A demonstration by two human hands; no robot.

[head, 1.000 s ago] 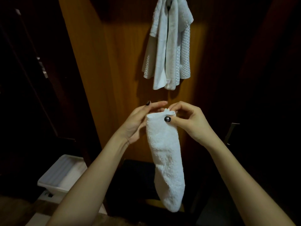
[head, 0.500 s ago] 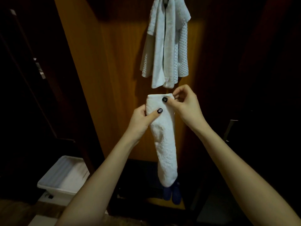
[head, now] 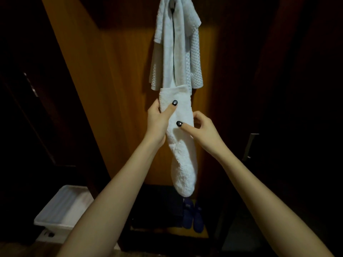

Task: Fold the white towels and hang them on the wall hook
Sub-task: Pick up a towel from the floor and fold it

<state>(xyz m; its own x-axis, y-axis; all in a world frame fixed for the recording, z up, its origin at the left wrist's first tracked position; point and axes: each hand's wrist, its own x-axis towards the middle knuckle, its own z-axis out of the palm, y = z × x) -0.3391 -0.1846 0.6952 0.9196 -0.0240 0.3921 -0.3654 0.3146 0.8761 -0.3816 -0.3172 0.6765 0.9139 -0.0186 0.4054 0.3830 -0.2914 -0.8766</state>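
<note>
- Raised higher, the folded towel point(head: 183, 160) now meets the hung towels' point(head: 176, 43) lower edge.
- Left hand point(head: 157, 117) grips it just below them; right hand point(head: 202, 130) pinches lower.
- Best to keep the fold pinched while lifting.

Down to my left sits a white bin point(head: 63, 206). Dark blue slippers point(head: 193, 217) stand below the wooden panel point(head: 120, 89), and a metal handle point(head: 250, 145) shows at my right.

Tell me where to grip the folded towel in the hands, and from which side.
Grip the folded towel just under its flat top edge, coming from the left and right sides, thumbs in front, as the left hand and right hand do. It hangs long, narrow and limp, so a high grip likely keeps the fold together.
</note>
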